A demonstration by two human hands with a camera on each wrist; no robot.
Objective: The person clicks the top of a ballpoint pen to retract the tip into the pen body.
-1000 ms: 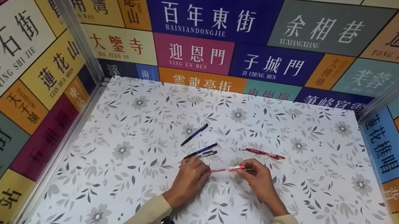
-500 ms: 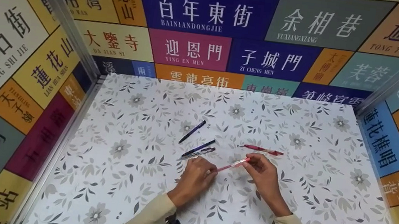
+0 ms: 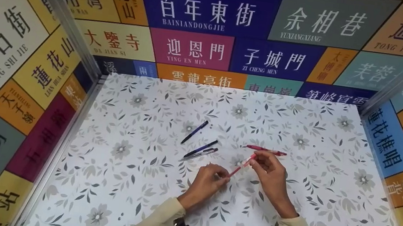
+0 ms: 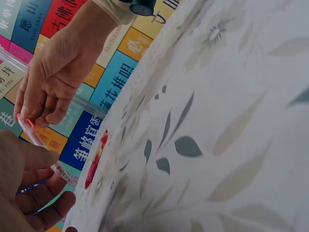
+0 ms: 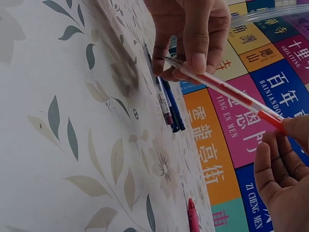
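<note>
Between both hands is a clear-barrelled red gel pen (image 3: 240,167), slanting up to the right above the tabletop. My left hand (image 3: 204,184) pinches its lower end between thumb and fingers; in the right wrist view the pen's pointed tip juts past that thumb. At the upper, red end, my right hand (image 3: 270,176) grips with thumb and index finger, and its other fingers curl loosely below, as the right wrist view shows. A red pen (image 3: 266,150) lies on the table just beyond the right hand.
Left of the hands lie a dark blue pen (image 3: 194,132), a second blue pen (image 3: 200,148) and a clear-barrelled pen with a dark end (image 3: 199,154). The table (image 3: 142,199) has a floral cover, with panels of printed lettering (image 3: 200,8) standing around it.
Both hands have shifted right, and the right one also away from me. The pen between them has gone from nearly level to a steeper slant. The pens on the table stay put.
</note>
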